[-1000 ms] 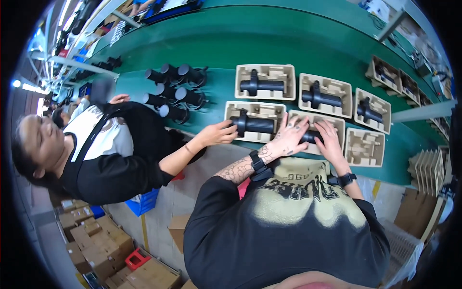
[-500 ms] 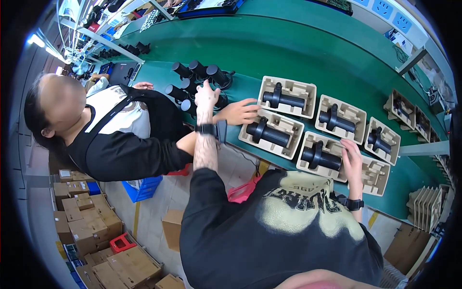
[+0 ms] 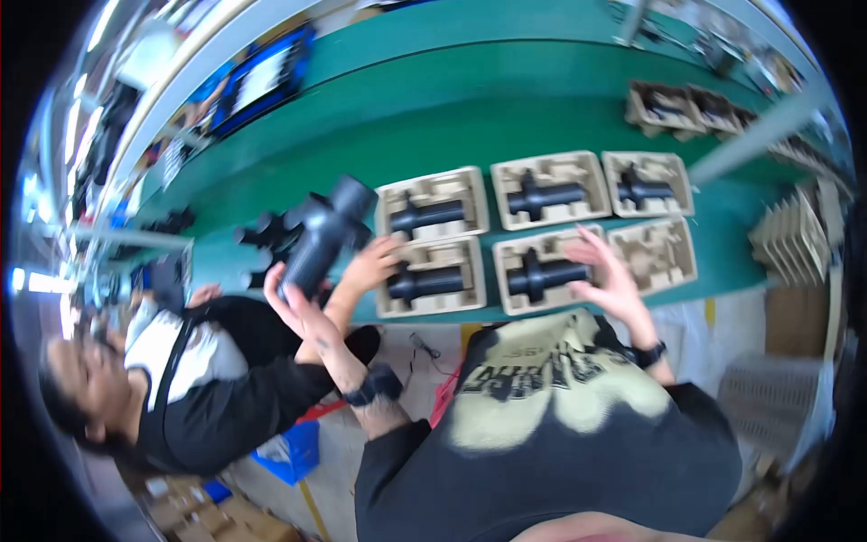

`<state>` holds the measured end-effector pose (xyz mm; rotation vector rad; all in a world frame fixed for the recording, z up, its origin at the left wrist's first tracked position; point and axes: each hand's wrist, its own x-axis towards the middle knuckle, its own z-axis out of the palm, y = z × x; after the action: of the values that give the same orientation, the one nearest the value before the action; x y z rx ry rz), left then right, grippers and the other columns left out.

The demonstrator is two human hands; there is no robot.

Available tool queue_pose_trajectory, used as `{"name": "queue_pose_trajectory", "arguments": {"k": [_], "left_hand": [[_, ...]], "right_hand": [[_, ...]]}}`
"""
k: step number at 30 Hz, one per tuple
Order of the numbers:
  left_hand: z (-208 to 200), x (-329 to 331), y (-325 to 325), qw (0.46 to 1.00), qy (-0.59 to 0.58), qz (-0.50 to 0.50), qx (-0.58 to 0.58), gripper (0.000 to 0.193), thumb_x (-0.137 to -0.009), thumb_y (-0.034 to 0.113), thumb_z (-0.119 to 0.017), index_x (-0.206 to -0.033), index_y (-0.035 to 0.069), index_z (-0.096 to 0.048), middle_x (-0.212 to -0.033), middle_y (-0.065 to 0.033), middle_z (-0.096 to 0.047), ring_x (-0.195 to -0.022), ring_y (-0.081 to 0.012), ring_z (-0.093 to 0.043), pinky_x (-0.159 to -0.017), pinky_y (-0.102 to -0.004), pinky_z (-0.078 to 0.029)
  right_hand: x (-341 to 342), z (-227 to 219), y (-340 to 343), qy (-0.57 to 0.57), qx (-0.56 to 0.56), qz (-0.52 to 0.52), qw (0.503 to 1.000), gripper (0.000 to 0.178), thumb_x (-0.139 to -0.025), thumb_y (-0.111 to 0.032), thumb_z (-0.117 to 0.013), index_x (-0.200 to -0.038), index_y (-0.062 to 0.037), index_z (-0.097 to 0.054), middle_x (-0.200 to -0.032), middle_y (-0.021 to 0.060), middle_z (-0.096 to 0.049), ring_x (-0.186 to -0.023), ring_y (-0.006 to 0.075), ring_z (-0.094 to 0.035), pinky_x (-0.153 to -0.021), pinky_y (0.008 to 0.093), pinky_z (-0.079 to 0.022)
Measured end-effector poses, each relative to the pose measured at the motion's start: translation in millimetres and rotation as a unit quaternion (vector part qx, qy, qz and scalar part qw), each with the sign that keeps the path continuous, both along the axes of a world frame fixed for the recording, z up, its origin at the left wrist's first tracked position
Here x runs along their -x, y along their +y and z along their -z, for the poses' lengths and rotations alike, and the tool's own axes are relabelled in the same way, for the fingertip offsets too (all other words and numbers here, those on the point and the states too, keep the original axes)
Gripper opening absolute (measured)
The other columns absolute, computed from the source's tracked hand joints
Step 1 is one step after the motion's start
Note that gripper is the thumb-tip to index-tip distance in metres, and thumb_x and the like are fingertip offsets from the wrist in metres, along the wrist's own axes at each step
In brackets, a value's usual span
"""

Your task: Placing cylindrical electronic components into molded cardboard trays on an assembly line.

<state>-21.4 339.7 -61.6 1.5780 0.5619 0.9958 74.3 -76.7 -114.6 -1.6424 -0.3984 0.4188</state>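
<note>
A large black cylindrical device (image 3: 330,230) with a collar round its middle is lifted above the bench, tilted, in my left hand (image 3: 302,312). My left fingers and thumb curve round its lower end. Over the front middle pulp tray (image 3: 533,307) hovers my right hand (image 3: 610,275), fingers spread and holding nothing. Beneath it lies a similar black device (image 3: 537,274). To the right sits a tray whose moulded recesses (image 3: 655,257) show. A co-worker's hand (image 3: 375,262) is at the left edge of the front left tray (image 3: 433,312).
Three back trays (image 3: 474,185) each hold a black device. More black devices (image 3: 262,230) stand at the left, partly hidden. Stacked pulp trays (image 3: 795,230) are at the right end, near a slanting metal post (image 3: 768,126). A co-worker (image 3: 208,388) is close on my left.
My left hand has taken a black device from the group at the left and lifted it nearer. The view has swung right. My right hand stays over the trays, fingers wider apart.
</note>
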Motion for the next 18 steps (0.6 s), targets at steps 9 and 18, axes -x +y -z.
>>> {"name": "queue_pose_trajectory", "arguments": {"k": [9, 18], "left_hand": [[136, -25, -211, 0.781, 0.206, 0.569, 0.153, 0.048, -0.099, 0.041, -0.039, -0.122, 0.001, -0.053, -0.107, -0.0106, -0.063, -0.093, -0.0159, -0.060, -0.085, -0.0286, -0.047], [95, -47, -208, 0.795, 0.361, 0.456, 0.174, 0.040, -0.100, 0.032, -0.040, -0.124, 0.002, -0.053, -0.103, -0.0106, -0.064, -0.083, -0.0115, -0.060, -0.069, -0.0237, -0.049]], "right_hand": [[9, -11, 2, -0.036, -0.072, -0.277, 0.958, 0.089, -0.064, -0.025, -0.081, -0.139, -0.0063, -0.036, -0.137, 0.0134, -0.046, -0.136, 0.0300, -0.033, -0.114, 0.0391, -0.022], [3, 25, -153, -0.335, 0.516, 0.111, 0.781, 0.046, -0.063, 0.002, -0.062, -0.108, -0.0095, -0.061, -0.115, 0.0088, -0.056, -0.129, 0.0344, -0.039, -0.108, 0.0566, -0.024]]}}
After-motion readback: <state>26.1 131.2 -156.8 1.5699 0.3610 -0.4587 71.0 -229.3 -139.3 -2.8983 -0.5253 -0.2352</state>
